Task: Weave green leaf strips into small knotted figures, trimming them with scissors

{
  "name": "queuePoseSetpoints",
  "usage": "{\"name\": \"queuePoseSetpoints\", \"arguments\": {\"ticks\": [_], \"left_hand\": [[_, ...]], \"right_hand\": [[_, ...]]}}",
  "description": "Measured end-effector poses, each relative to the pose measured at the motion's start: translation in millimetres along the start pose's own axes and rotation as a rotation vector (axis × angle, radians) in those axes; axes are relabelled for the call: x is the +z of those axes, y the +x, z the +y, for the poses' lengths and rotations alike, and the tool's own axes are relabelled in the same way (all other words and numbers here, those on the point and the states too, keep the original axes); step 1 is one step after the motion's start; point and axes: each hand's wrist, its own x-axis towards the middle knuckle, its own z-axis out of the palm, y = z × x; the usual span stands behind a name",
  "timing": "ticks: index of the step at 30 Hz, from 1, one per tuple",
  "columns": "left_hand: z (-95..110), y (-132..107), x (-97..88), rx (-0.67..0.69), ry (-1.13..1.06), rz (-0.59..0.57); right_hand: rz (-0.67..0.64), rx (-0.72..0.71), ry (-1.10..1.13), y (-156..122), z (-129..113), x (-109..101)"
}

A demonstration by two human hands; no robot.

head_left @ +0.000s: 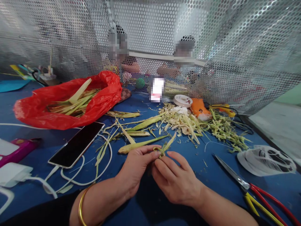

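A small knot of folded green leaf strips [161,151] is pinched between my two hands near the middle of the view. My left hand [137,164] grips it from the left with thumb and forefinger, a gold bangle on its wrist. From the right, my right hand [175,177] holds it too, its fingers curled and partly hiding the piece. One pale strip end points up and to the right. Just beyond lies a long leaf blade [142,144] on the blue table [199,163].
A red plastic bag [61,122] of leaves stands at the left, near a phone [77,144] and white cable [110,153]. Leaf scraps [183,122], a tape roll [182,101], scissors [244,185] and a white spool [265,161] lie right. Two people sit behind the perforated screen [150,34].
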Motion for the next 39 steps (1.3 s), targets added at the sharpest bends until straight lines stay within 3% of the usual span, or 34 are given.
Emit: {"name": "queuePoseSetpoints", "arguments": {"ticks": [2,6,10,13,17,24,28,32,35,39], "left_hand": [[-1.1,0.8,-0.4,0.032,0.027,0.000],[1.2,0.9,0.6,0.058,0.086,-0.006],[5.3,-0.7,1.5,0.038,0.116,0.020],[6.7,-1.6,0.3,0.018,0.135,0.021],[6.3,-1.7,-1.2,0.012,0.158,-0.044],[5.2,0.5,0.9,0.060,0.142,0.015],[7.8,-0.7,2.2,0.061,0.130,-0.021],[10.4,-0.8,2.6,0.050,0.170,-0.006],[11.4,0.6,1.0,0.082,0.187,0.041],[12.6,1.7,-2.2,0.099,0.128,0.077]], "right_hand": [[0.031,0.123,0.092,0.9,0.9,-0.2],[0.126,0.540,0.352,4.1,5.3,-2.4],[0.165,0.862,0.555,6.5,6.8,-1.4],[0.183,1.026,0.705,8.4,5.2,0.9],[0.209,1.135,0.810,10.1,2.9,3.2],[0.270,1.204,0.941,13.8,-0.5,3.5],[0.287,1.288,1.064,14.6,-1.7,5.0],[0.231,1.261,1.086,11.0,2.4,9.0],[0.224,1.122,0.838,6.5,11.3,8.7],[0.156,0.648,0.342,3.3,25.6,1.9]]}}
